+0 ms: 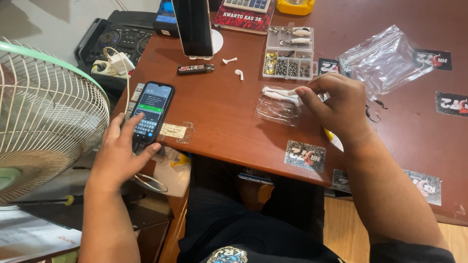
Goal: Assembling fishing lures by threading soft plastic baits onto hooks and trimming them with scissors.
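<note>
A single head-worn camera looks steeply down from above the seated person's lap, facing forward over the near edge of the reddish-brown wooden tabletop. It sits close, with both forearms entering from the bottom and a pale green wire-guarded fan filling the left edge.
</note>
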